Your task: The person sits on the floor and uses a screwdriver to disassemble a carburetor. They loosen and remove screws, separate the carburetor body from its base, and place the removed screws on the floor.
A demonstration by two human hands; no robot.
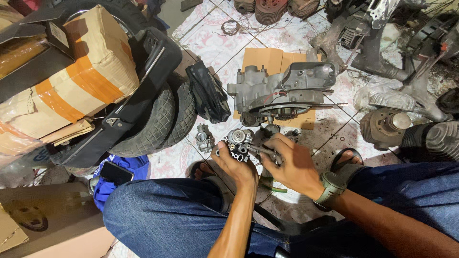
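Presently both hands are on one small part, held low over the tiled floor (pixel 210 43) between the person's knees. Left hand (pixel 237 166) is curled shut around the underside of a grey metal carburettor (pixel 237 141), fingers wrapped, thumb side up. Right hand (pixel 292 166) is closed on a slim metal tool (pixel 262 151) whose tip lies against the carburettor's side; whether it is seated in a fastener I cannot tell. A watch (pixel 331 187) sits on the right wrist.

Progress, as a judgement: the carburettor is off any engine and in hand, body looking whole, so the work on it seems at an early or middle stage, with no loose screws or covers visible beside it.

Outward: a second small carburettor-like part (pixel 203 138) lies on the tiles just left of the hands. Beyond them an engine casing (pixel 287 91) rests on flattened cardboard (pixel 263 59), cover off, internals showing. A black bag (pixel 208 93) lies beside it. Left: two tyres (pixel 165 119) under a black plastic panel (pixel 138 95), and a taped cardboard box (pixel 91 67). Right: a finned cylinder (pixel 382 126) and further engine parts.
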